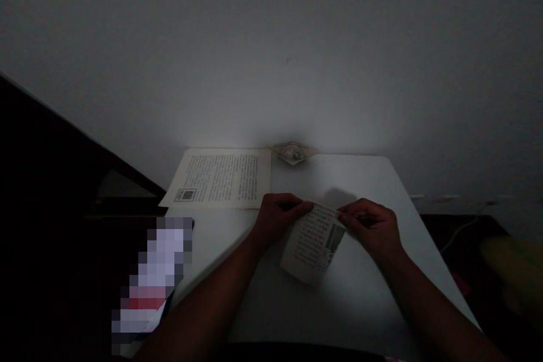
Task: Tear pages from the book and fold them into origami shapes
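Observation:
A small printed sheet of paper (313, 246) hangs above the white table, tilted, with a dark picture near its right edge. My left hand (282, 216) pinches its upper left corner between thumb and fingers. At the upper right corner, the fingertips of my right hand (371, 225) are closed on the same sheet. Beyond my hands, a small folded paper boat-like holder (292, 153) stands against the wall with something pale inside that I cannot make out. A larger printed page (223, 178) with a square code lies flat at the table's back left.
The white table (373, 178) meets a grey wall (271, 56) at the back. A lit, blurred-out device (155, 277) lies at the left edge. To the right of the table, a pale cable (460, 230) and a yellowish blurred shape (515, 271) show in the dark.

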`<state>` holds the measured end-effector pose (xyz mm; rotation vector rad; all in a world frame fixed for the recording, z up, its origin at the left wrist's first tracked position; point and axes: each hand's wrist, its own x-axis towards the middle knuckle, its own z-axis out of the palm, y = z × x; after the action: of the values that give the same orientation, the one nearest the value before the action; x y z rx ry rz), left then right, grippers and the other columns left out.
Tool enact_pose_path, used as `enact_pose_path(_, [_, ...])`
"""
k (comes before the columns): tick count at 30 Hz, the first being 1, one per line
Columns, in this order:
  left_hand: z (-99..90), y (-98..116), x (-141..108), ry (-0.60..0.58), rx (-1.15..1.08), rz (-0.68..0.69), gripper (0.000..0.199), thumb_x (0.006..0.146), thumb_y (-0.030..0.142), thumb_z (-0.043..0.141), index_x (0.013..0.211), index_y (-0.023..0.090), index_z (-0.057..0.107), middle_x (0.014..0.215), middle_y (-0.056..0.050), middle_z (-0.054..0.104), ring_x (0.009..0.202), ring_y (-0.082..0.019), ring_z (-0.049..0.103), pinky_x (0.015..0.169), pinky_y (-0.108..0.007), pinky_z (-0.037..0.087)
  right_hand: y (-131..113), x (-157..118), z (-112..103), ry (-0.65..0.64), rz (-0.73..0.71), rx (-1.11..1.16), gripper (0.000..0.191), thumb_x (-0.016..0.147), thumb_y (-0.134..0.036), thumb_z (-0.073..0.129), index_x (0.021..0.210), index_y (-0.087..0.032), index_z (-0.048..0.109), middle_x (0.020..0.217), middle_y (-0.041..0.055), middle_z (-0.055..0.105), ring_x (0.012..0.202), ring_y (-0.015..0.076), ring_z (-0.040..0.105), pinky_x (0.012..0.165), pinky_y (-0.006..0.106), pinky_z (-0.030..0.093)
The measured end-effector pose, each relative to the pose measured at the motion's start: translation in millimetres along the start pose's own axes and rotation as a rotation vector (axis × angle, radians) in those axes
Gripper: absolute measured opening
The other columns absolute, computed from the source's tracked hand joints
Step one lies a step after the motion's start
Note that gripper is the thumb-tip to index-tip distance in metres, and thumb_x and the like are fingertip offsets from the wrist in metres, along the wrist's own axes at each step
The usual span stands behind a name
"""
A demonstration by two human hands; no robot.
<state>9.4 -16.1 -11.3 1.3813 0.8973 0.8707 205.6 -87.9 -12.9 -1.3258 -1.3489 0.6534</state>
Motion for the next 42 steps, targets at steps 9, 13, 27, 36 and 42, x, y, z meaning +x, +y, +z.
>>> enact_pose_path(9, [0.2,1,-1,0.010,0.024,0.013,0.025,0.068,0.038,0.073,0.061,0.014,0.069,0.057,-0.001,0.065,0.051,-0.011,0.057,0.052,-0.022,0.045,-1,0,-1,-0.005,-0.002,-0.007,0.011,0.071,-0.029,0.072,0.068,-0.019,0.068,0.061,0.0032,0.071,0.049,0.0156,0.064,0.046,0.025,0.051])
enact_pose_path(13, [0.2,1,-1,0.010,0.021,0.011,0.026,0.067,0.039,0.073,0.060,0.014,0.069,0.055,-0.001,0.064,0.050,-0.010,0.055,0.051,-0.022,0.044,-1,0,0,-0.005,-0.003,-0.001,0.011,0.071,-0.028,0.072,0.067,-0.019,0.067,0.059,0.0028,0.070,0.046,0.0146,0.062,0.043,0.024,0.050])
enact_pose_path(27, [-1.5,3,-2,0.120,-0.055,0.087,0.020,0.067,0.034,0.074,0.061,0.015,0.070,0.057,0.001,0.065,0.052,-0.009,0.056,0.053,-0.020,0.046,7,3,1,-0.077,0.154,0.307,0.025,0.069,-0.032,0.076,0.089,-0.018,0.070,0.070,0.0045,0.073,0.059,0.0164,0.067,0.055,0.026,0.054])
enact_pose_path(36, [4.1,3,-7,0.174,0.028,0.195,0.016,0.071,0.033,0.072,0.066,0.017,0.072,0.060,0.000,0.067,0.054,-0.010,0.058,0.051,-0.020,0.046,12,2,6,-0.018,0.202,0.369,0.015,0.069,-0.033,0.076,0.075,-0.019,0.074,0.066,0.0033,0.070,0.058,0.0151,0.063,0.057,0.027,0.052])
enact_pose_path(42, [4.9,2,-7,0.173,-0.026,0.165,0.015,0.069,0.031,0.073,0.065,0.017,0.072,0.059,0.000,0.067,0.053,-0.009,0.058,0.052,-0.020,0.046,9,1,5,0.030,0.204,0.361,0.012,0.066,-0.030,0.077,0.069,-0.019,0.073,0.060,0.0014,0.067,0.053,0.0124,0.058,0.050,0.024,0.046])
